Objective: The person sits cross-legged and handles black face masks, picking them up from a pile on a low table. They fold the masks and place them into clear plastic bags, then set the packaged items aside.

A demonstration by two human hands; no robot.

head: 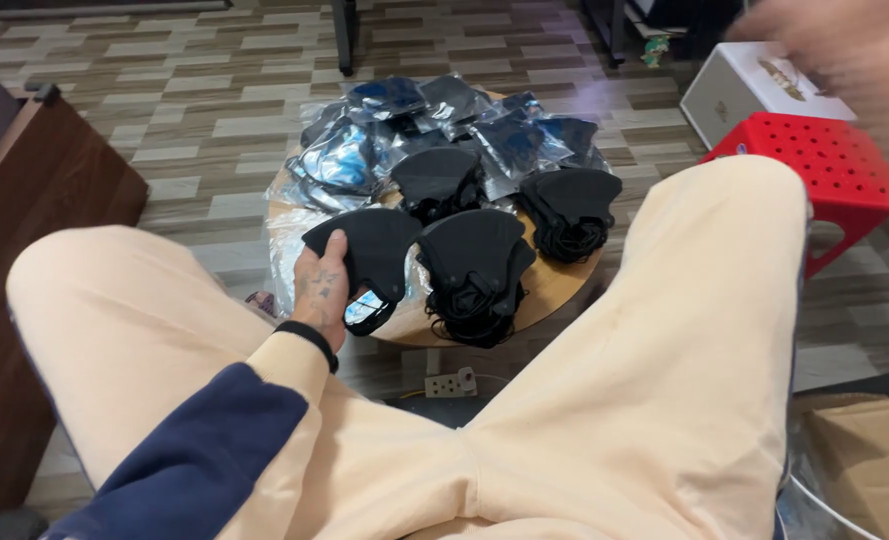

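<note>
Roughly midway is my read of the sorting on the small round wooden table between my knees. On its near half I count 4 stacks of loose black folded fabric face masks, ear loops dangling: one far-centre, one at the right, one near-centre, and the near-left stack that my left hand is on. That hand is curled loosely, thumb on top of the uppermost mask and fingers tucked under its near edge, so it has hold of that mask at the table's near-left rim. Just below it a small glossy clear wrapper lies against the stack.

Left to do, as I judge it: the heap of clear plastic packets with dark masks inside on the far half of the table looks unopened, and it seems about as large as the stacked portion.

My right hand is up at the far right, a blur; I cannot tell whether it is open or holding anything. Under it sit a red perforated plastic stool and a white cardboard box.
</note>
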